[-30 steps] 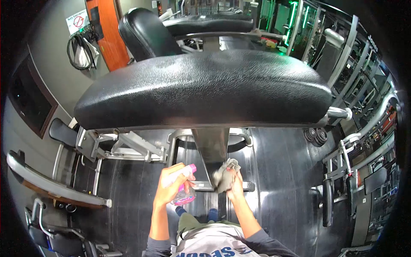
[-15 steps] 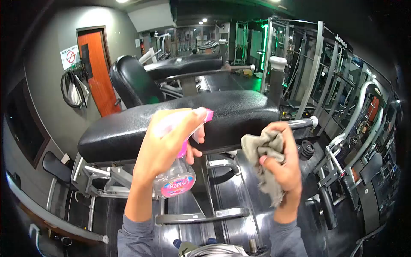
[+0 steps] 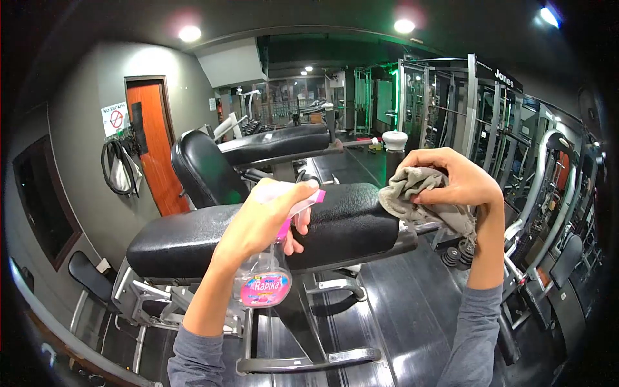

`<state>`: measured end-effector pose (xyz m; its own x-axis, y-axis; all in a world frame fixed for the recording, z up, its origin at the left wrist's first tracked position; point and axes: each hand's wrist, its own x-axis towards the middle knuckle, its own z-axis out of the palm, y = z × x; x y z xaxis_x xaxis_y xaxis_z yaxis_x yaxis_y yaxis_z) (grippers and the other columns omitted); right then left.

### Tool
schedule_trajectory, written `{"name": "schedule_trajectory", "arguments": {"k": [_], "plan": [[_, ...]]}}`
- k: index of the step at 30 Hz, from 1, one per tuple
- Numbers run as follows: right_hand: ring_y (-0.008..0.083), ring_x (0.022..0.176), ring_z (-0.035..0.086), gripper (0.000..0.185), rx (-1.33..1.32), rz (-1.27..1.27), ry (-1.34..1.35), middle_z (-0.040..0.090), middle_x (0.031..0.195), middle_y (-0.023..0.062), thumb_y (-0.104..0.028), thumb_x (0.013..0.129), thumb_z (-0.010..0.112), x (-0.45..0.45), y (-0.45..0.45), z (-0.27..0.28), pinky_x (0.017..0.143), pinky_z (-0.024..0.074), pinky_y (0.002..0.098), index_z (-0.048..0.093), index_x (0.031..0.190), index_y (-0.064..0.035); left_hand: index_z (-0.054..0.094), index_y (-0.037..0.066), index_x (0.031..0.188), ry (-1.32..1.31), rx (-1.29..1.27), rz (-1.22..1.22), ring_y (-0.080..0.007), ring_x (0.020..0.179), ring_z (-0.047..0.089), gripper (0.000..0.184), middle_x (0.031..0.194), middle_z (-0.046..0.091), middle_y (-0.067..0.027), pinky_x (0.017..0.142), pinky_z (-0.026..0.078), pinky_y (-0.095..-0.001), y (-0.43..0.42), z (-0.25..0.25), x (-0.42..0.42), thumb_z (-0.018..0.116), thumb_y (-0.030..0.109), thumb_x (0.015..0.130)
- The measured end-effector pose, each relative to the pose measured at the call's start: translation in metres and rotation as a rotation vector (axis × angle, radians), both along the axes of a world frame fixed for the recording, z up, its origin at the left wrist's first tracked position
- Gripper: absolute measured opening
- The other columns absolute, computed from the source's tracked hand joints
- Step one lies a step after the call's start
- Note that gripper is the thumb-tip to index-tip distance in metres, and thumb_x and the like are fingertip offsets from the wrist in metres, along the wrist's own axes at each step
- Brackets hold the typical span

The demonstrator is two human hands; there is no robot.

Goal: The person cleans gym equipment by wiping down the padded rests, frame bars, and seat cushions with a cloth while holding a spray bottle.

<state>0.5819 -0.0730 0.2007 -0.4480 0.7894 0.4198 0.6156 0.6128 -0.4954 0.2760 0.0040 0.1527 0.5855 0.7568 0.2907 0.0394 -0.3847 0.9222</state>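
Note:
My left hand (image 3: 274,209) is wrapped round the neck of a spray bottle (image 3: 263,282), its thumb along the pink-and-white trigger head. The bottle is clear with a pink "Rapika" label and hangs upright in front of a black padded bench (image 3: 187,235). My right hand (image 3: 454,177) grips a crumpled grey cloth (image 3: 419,193) between thumb and fingers. That cloth is at the right end of the pad; whether it presses on the surface I cannot tell. Behind the pad's right end rises a post with a white cap (image 3: 394,140).
Behind stands another black bench with a backrest (image 3: 205,169). Cable machines (image 3: 474,109) line the right side. Weight plates (image 3: 454,257) lie on the floor below my right hand. A metal base frame (image 3: 309,364) stands under the near bench. An orange door (image 3: 158,148) is at the left.
My right hand has moved up and to the right with the cloth, over to the pad's right end. The view has tilted upward. My left hand still holds the spray bottle.

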Motion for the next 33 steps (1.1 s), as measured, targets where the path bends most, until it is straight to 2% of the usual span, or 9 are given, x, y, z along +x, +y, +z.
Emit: {"name": "schedule_trajectory", "arguments": {"k": [6,8,11,16,21,23,26,29,33], "plan": [[0.0221,0.093,0.069,0.034,0.021,0.065,-0.338,0.072,0.101,0.012,-0.012,0.082,0.071,-0.029,0.033,-0.002,0.088,0.0515,0.0316,0.065,0.115,-0.0031,0.065,-0.006,0.084,0.026,0.021,0.01,-0.0208,0.045,0.063,0.045,0.068,0.064,-0.0117,0.044,0.053,-0.0296,-0.003,0.0,-0.014,0.056,0.037,0.096],[0.0347,0.09,0.068,0.026,0.225,-0.042,-0.409,0.07,0.096,0.0172,-0.013,0.086,0.061,-0.041,0.046,-0.013,0.084,0.0519,0.0399,0.063,0.11,-0.0026,0.062,-0.006,0.077,-0.023,0.031,0.016,-0.022,0.04,0.059,0.045,0.069,0.064,-0.015,0.043,0.055,-0.0333,-0.003,-0.002,-0.015,0.052,0.034,0.096],[0.0401,0.094,0.066,0.026,0.23,-0.192,-0.499,0.069,0.096,0.0227,-0.015,0.085,0.059,-0.055,0.076,-0.02,0.084,0.0506,0.0477,0.063,0.106,-0.0005,0.063,-0.007,0.083,-0.079,-0.03,-0.033,-0.022,0.039,0.058,0.046,0.07,0.064,-0.0159,0.042,0.054,-0.0334,0.006,-0.004,-0.015,0.052,0.036,0.096],[0.0414,0.093,0.067,0.028,0.155,-0.264,-0.648,0.069,0.094,0.0253,-0.019,0.088,0.057,-0.066,0.092,-0.007,0.085,0.0517,0.05,0.063,0.106,0.0003,0.062,-0.007,0.083,-0.24,-0.156,-0.135,-0.0232,0.037,0.055,0.047,0.069,0.065,-0.0183,0.041,0.054,-0.0348,0.021,-0.013,-0.025,0.049,0.036,0.096],[0.0374,0.088,0.069,0.016,0.171,-0.272,-0.621,0.07,0.09,0.0206,-0.008,0.084,0.059,-0.058,0.009,-0.008,0.078,0.0546,0.0454,0.064,0.094,0.0033,0.062,-0.008,0.077,-0.211,-0.13,-0.122,-0.0241,0.036,0.055,0.052,0.068,0.065,-0.0204,0.043,0.054,-0.0359,0.02,-0.012,-0.025,0.05,0.039,0.095],[0.0364,0.082,0.069,0.012,0.19,-0.157,-0.41,0.068,0.081,0.0196,-0.007,0.084,0.06,-0.047,0.005,-0.011,0.075,0.0535,0.0458,0.062,0.086,0.0041,0.062,-0.008,0.076,-0.202,-0.125,-0.127,-0.024,0.036,0.056,0.053,0.068,0.065,-0.0206,0.043,0.054,-0.0359,0.019,-0.011,-0.025,0.049,0.039,0.096],[0.0348,0.095,0.066,0.017,0.343,-0.386,-0.678,0.068,0.09,0.021,-0.008,0.083,0.06,-0.048,0.037,-0.026,0.084,0.0506,0.0431,0.062,0.1,-0.0047,0.062,-0.009,0.076,-0.206,-0.113,-0.122,-0.0241,0.036,0.055,0.053,0.068,0.065,-0.021,0.043,0.054,-0.0359,0.019,-0.013,-0.024,0.048,0.039,0.096],[0.0357,0.092,0.067,0.023,0.493,-0.277,-0.773,0.068,0.09,0.023,-0.006,0.08,0.061,-0.06,0.055,-0.023,0.081,0.0513,0.0441,0.064,0.102,-0.0036,0.062,-0.009,0.075,-0.218,-0.094,-0.115,-0.0242,0.036,0.055,0.054,0.068,0.065,-0.0212,0.042,0.054,-0.0359,0.02,-0.013,-0.024,0.048,0.039,0.095],[0.0373,0.088,0.067,0.027,0.244,-0.243,-0.711,0.069,0.088,0.0229,-0.007,0.079,0.061,-0.08,0.083,-0.014,0.079,0.0522,0.0451,0.066,0.105,-0.0032,0.062,-0.009,0.073,-0.216,-0.074,-0.076,-0.0233,0.037,0.055,0.054,0.067,0.065,-0.0208,0.042,0.054,-0.0347,0.014,-0.013,-0.02,0.048,0.039,0.095]]}}
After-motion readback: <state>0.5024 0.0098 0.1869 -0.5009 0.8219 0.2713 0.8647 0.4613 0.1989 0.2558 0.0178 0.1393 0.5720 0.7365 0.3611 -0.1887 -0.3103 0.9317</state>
